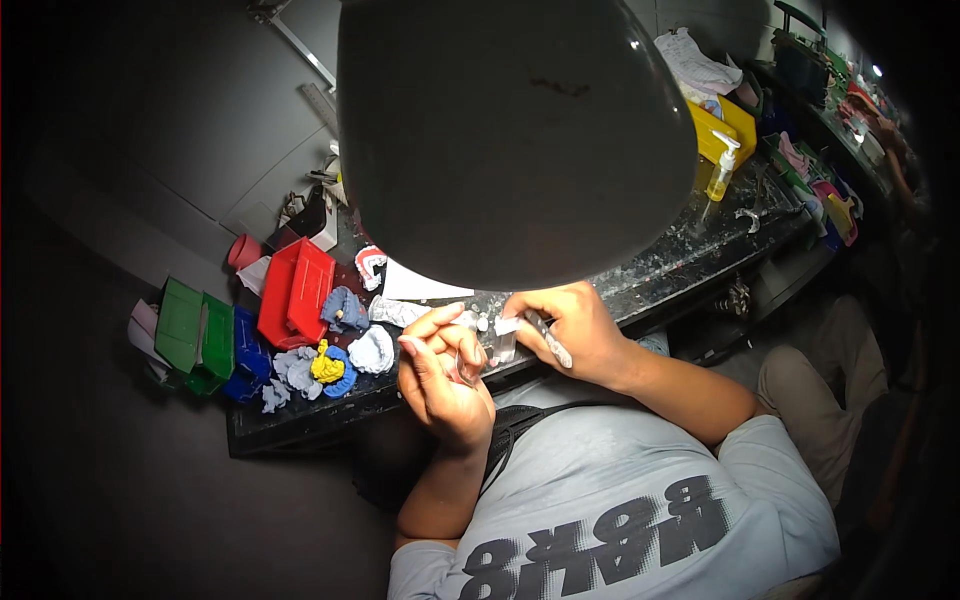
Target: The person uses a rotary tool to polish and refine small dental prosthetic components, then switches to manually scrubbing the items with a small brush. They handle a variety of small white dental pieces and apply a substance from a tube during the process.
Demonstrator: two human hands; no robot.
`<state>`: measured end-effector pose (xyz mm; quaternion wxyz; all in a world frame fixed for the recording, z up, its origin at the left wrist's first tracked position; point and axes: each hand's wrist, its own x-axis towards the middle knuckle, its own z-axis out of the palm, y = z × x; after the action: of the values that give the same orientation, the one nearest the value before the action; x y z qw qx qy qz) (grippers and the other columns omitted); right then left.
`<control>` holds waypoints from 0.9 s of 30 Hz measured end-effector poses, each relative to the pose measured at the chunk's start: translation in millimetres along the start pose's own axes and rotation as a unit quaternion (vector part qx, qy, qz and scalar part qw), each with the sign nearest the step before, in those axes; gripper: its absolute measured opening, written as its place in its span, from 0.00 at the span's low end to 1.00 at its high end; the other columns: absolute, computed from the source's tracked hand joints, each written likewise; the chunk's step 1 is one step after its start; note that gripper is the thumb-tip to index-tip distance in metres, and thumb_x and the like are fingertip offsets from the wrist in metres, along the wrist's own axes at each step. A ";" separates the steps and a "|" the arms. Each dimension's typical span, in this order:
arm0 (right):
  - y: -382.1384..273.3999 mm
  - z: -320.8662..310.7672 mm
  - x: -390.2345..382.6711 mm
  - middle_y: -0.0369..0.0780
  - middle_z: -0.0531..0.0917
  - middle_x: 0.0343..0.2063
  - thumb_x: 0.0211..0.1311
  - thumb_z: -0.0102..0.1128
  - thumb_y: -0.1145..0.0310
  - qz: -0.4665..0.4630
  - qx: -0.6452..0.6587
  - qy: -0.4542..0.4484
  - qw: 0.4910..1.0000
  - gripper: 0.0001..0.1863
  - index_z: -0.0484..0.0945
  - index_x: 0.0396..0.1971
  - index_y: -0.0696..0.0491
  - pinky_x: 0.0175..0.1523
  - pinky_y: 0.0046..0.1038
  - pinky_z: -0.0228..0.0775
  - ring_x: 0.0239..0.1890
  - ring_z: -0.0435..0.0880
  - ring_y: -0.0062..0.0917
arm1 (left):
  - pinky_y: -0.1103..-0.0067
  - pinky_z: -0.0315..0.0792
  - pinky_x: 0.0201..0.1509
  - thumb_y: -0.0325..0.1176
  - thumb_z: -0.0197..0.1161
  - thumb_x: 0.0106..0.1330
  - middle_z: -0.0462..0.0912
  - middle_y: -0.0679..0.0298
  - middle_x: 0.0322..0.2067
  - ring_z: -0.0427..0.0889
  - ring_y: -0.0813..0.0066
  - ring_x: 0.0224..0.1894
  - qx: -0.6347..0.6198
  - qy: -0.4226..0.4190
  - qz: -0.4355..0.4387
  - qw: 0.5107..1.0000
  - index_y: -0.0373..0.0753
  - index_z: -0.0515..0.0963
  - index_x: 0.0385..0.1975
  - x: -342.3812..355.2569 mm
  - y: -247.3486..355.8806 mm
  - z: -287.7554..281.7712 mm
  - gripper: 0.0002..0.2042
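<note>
Watching through the head cam from my end, I had both hands working close together at the bench's [290, 422] near edge. Right hand [575, 330] had its fingers curled around a slim, speckled tool [557, 350], pinching it like a pen with the tool slanting across the hand. Left hand [445, 375] was turned up, fingers bent and the thumb apart from them; couldn't tell what, if anything, those fingertips were pinching. A small white piece [506, 326] sat between the two hands, right by the right fingertips, too tiny for me to make out who was holding it. Off to the left were a red bin [298, 292], a white lump [372, 350] and a yellow lump [326, 366]. A big dark hood [515, 150] blocked the bench's middle for me.
</note>
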<state>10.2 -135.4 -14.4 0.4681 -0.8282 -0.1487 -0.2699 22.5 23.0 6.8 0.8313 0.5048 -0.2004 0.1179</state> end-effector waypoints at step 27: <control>-34.3 -0.9 -20.7 0.45 0.85 0.32 0.53 0.74 0.74 -0.141 0.093 0.026 0.985 0.12 0.84 0.38 0.59 0.39 0.29 0.80 0.33 0.87 0.34 | 0.80 0.60 0.25 0.56 0.42 0.78 0.63 0.69 0.24 0.59 0.81 0.19 -0.269 0.017 -0.167 0.948 0.43 0.66 0.31 5.7 -9.1 -1.9 0.22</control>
<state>-23.9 -118.2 -2.3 0.5043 -0.7443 -0.2764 -0.3395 31.7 20.4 1.4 0.9472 0.2870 -0.1235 -0.0725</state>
